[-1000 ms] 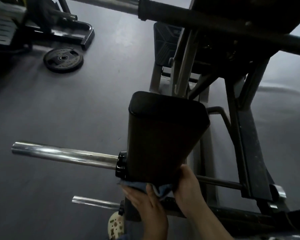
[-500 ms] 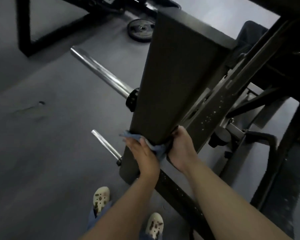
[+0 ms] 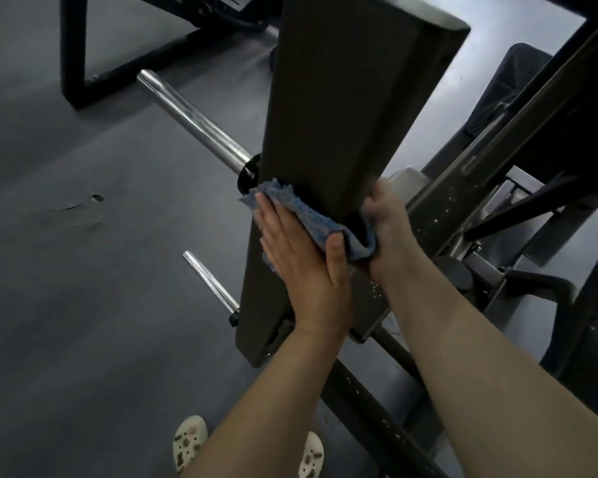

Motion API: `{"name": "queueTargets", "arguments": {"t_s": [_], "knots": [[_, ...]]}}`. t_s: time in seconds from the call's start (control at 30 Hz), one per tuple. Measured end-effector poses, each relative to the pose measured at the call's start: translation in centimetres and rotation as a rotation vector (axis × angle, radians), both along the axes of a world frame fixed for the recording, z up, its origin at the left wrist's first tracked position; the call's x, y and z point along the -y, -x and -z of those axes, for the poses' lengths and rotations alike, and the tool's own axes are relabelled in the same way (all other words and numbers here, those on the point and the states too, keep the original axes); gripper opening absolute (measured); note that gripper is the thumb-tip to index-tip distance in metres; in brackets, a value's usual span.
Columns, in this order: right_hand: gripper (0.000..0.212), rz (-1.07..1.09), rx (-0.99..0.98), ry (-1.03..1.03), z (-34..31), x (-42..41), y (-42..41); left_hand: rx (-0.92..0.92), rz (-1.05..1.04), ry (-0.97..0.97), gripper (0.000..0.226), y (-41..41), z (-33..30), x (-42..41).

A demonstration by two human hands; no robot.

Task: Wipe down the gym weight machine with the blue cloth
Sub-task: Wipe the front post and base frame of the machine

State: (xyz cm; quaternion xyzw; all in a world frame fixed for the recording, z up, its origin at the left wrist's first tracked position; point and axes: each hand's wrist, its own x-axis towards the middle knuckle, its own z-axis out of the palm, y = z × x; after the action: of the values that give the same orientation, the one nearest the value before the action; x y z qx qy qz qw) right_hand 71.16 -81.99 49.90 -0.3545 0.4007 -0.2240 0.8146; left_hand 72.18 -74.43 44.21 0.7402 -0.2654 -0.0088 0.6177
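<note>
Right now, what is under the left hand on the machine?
The blue cloth lies under the left hand, pressed flat against the dark upright pad. Its edges show above the fingers and by the thumb. The pad surface beneath is covered.

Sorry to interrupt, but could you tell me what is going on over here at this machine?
A person is wiping down a gym weight machine. The left hand presses a blue cloth flat against the dark upright column, thumb hooked over the cloth's edge. The right hand grips the column's far edge, where the cloth wraps round. Two chrome weight pegs stick out to the left, with no plates on the parts in view.
</note>
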Motion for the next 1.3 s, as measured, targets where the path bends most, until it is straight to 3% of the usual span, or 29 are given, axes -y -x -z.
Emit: {"name": "queueTargets", "arguments": {"t_s": [0.2, 0.37, 0.6, 0.67, 0.8, 0.9, 1.0, 1.1, 1.3], "knots": [[0.039, -0.259, -0.095, -0.061, 2.2, 0.7, -1.3, -0.034, 0.086, -0.014, 0.095, -1.5, 1.4, -1.3], [0.033, -0.283, -0.046, -0.085, 4.0, 0.0, -0.6, -0.195, 0.084, 0.0, 0.102, -1.8, 3.1, -1.8], [0.048, -0.299, -0.215, -0.168, 7.4, -1.7, 0.4, -0.47, 0.02, -0.071, 0.118, -2.6, 6.4, -3.3], [0.047, -0.304, -0.23, -0.185, 8.3, -2.4, 0.7, -0.536, 0.002, -0.11, 0.109, -3.1, 7.3, -3.7], [0.042, -0.306, -0.219, -0.202, 9.1, -3.6, 1.3, -0.656, -0.028, -0.204, 0.061, -3.6, 7.9, -4.1], [0.04, -0.216, -0.09, -0.233, 8.9, -4.4, 2.3, -0.628, -0.012, -0.266, 0.056, -3.3, 6.7, -4.2], [0.032, -0.084, 0.058, -0.119, 8.3, -5.0, 2.9, -0.45, -0.008, -0.24, 0.058, -3.4, 4.7, -4.0], [0.031, 0.016, 0.165, -0.084, 8.1, -5.3, 2.6, -0.383, 0.021, -0.159, 0.079, -4.7, 3.2, -2.8], [0.046, -0.021, -0.049, -0.166, 8.8, -5.5, 0.4, -0.411, -0.02, -0.155, 0.098, -5.7, 4.7, -2.3]]}}
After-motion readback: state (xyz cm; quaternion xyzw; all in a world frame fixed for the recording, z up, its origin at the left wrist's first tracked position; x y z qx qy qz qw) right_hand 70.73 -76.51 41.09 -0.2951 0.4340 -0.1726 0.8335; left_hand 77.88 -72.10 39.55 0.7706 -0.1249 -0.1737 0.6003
